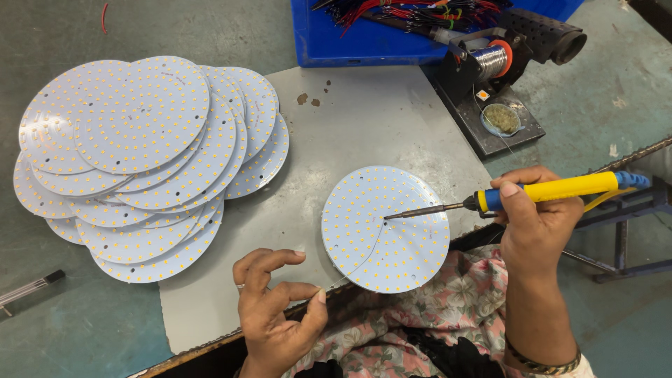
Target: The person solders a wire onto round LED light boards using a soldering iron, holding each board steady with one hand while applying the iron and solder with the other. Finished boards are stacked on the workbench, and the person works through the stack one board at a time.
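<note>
The right hand [535, 217] grips a yellow soldering iron [518, 194], its tip resting near the centre of a round LED board [385, 227] lying at nine o'clock from that hand. The left hand [273, 308] pinches a thin solder wire [364, 259] between thumb and forefinger, other fingers curled; the board sits at two o'clock from it, just beside. The board lies on a grey mat [364, 119]. At ten o'clock from the left hand spreads a stack of boards [147, 161]. At twelve o'clock from the right hand stands an iron stand [490, 77] beside a blue bin [364, 38].
</note>
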Demonstrator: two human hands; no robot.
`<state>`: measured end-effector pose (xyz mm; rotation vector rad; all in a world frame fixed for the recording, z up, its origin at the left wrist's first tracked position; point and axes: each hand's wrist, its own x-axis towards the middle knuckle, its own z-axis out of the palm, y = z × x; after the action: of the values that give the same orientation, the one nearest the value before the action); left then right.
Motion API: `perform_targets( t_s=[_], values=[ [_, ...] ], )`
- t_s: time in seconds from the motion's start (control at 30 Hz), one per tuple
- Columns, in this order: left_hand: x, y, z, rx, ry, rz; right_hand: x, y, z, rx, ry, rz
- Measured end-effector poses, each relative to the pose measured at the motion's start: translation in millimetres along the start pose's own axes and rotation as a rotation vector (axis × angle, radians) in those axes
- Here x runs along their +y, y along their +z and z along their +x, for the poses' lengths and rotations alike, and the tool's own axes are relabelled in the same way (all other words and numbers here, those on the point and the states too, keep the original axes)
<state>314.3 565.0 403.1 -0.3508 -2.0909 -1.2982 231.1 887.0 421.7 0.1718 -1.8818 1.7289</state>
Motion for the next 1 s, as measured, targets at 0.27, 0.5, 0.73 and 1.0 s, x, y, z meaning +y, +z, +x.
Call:
perform_targets(
  t_s=[0.27,0.5,0.73,1.0],
  values=[
    [2.2,-0.1,-0.1,-0.001,0.009,0.033,-1.1,0.5,-1.3,-0.011,-0.007,-0.017],
    [3.7,0.3,1.3,-0.027,0.009,0.072,-3.6,1.9,-2.1,-0.011,-0.012,-0.032],
    [3.1,1.9,1.7,-0.026,0.022,0.092,-3.3,2.8,-3.1,-0.012,-0.015,-0.038],
    [4.5,5.0,2.4,-0.039,0.021,0.113,-5.5,3.2,-3.6,-0.019,-0.027,-0.035]
  ],
)
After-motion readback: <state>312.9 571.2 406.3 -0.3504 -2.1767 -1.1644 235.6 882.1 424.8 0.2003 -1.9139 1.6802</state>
